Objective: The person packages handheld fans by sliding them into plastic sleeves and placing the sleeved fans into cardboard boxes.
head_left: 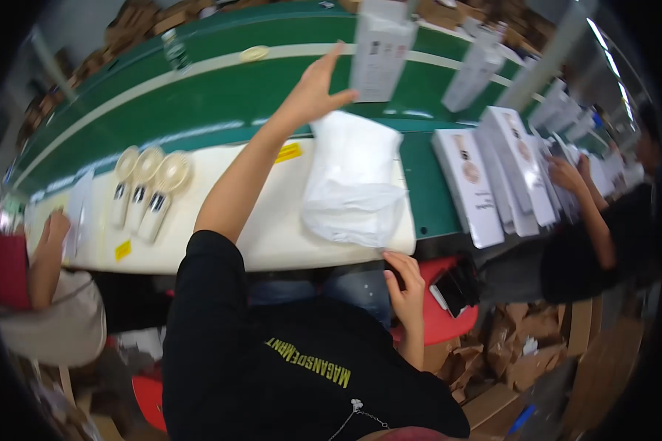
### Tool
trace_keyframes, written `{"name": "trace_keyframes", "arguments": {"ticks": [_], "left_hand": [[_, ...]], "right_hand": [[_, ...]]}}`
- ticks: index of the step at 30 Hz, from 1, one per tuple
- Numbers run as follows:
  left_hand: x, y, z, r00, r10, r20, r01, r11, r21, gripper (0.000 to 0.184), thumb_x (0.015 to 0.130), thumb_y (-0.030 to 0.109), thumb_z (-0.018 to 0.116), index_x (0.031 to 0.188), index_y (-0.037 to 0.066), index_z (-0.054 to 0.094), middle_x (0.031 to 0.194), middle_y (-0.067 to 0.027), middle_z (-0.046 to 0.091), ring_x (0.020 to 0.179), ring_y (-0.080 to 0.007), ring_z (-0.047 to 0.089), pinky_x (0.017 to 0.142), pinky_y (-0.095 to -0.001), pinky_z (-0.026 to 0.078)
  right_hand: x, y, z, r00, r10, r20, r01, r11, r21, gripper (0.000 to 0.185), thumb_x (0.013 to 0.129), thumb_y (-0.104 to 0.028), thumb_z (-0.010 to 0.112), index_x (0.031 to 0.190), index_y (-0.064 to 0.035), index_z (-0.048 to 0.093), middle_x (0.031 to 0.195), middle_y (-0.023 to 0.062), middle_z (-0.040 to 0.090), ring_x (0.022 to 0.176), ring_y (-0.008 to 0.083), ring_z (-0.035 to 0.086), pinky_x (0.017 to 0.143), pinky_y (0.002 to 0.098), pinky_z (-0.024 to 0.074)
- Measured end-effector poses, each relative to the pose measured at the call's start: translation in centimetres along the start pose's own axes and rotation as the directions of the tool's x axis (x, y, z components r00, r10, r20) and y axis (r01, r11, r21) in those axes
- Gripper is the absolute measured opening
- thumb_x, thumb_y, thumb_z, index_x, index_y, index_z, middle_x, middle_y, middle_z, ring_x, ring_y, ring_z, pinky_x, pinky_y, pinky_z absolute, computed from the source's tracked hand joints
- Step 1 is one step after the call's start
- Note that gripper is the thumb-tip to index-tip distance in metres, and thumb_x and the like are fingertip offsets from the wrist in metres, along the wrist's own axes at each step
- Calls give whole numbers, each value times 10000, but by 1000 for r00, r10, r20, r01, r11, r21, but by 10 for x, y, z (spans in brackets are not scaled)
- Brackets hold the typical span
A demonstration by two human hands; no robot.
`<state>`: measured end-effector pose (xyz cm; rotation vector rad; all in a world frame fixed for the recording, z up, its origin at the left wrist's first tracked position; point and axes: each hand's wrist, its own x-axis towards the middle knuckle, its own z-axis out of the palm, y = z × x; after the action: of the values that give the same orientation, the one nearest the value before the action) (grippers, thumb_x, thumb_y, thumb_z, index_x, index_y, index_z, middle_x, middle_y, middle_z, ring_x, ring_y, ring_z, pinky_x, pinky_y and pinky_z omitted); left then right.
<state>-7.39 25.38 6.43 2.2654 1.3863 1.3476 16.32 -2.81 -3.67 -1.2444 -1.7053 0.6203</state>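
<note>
My left hand is stretched out over the green belt with thumb and fingers apart. It is beside an upright white box with print on its side; whether it touches the box I cannot tell. A stack of thin white bags lies below it on the cream-topped work surface. My right hand is low at the front edge, near the bags' bottom edge, thumb apart from the loosely bent fingers and nothing seen in it. Further left lie three cream handheld fans with dark labels.
Several printed white boxes are gathered at the right, beside a co-worker's hands. Another person's hand rests at the left. A clear bottle and a cream oval piece are on the green conveyor. A red stool stands below.
</note>
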Motion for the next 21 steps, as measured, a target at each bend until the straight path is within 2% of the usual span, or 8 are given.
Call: {"name": "trace_keyframes", "arguments": {"ticks": [2,4,6,8,10,13,18,21], "left_hand": [[-63,8,-41,988,93,126,-133,921,365,800,765,321,732,1423,157,307,1381,-238,407,1275,-397,397,994,-454,389],[-120,7,-92,996,-28,86,-18,869,494,659,769,298,727,1335,104,451,1388,-202,407,1315,-385,330,1052,-459,327],[-176,-27,-134,965,-187,-182,260,738,623,576,755,301,727,1256,114,513,1336,-178,446,1219,-365,428,962,-495,392],[-226,-42,-176,801,-456,-388,587,471,659,527,808,312,682,1243,67,515,1286,-163,498,1160,-362,467,933,-468,408],[-267,-58,-192,769,-465,-439,569,184,801,482,851,378,619,1202,56,540,1219,-158,544,1102,-334,513,882,-429,441],[-274,-73,-195,685,-616,-389,715,465,522,496,858,403,596,1214,64,531,1053,-146,608,992,-307,570,796,-403,459],[-241,-20,-141,599,-704,-380,796,473,378,501,863,401,602,1221,59,526,995,-146,620,911,-300,597,767,-390,462],[-244,-13,-120,854,-437,-282,497,525,691,522,860,394,615,1244,59,507,991,-161,617,939,-318,590,789,-377,461]], "right_hand": [[-1,4,3,1000,-19,-7,18,1000,-25,257,815,23,572,1064,19,632,1063,147,639,1018,283,580,907,339,433],[-3,7,5,1000,-20,23,20,1000,13,244,825,30,555,1056,27,630,1052,150,640,1001,273,588,901,335,438],[0,8,9,1000,-11,6,11,999,33,232,834,36,539,1048,36,628,1040,153,642,985,262,595,896,331,442],[5,9,9,998,-50,-34,52,996,66,228,821,56,538,1022,29,640,992,151,653,923,264,607,834,323,463],[5,7,8,997,-46,-67,50,997,65,227,814,66,537,1009,26,646,967,150,658,893,264,612,804,319,474],[11,0,12,992,-76,-105,97,972,215,163,875,20,509,983,49,626,960,163,652,866,243,620,803,316,485],[19,-25,39,974,-222,-44,226,939,260,161,881,5,519,1002,41,619,948,153,656,855,247,626,779,317,494],[17,-39,51,958,-286,5,274,922,272,164,876,0,530,1003,28,629,951,146,663,866,256,631,781,323,496]]}}
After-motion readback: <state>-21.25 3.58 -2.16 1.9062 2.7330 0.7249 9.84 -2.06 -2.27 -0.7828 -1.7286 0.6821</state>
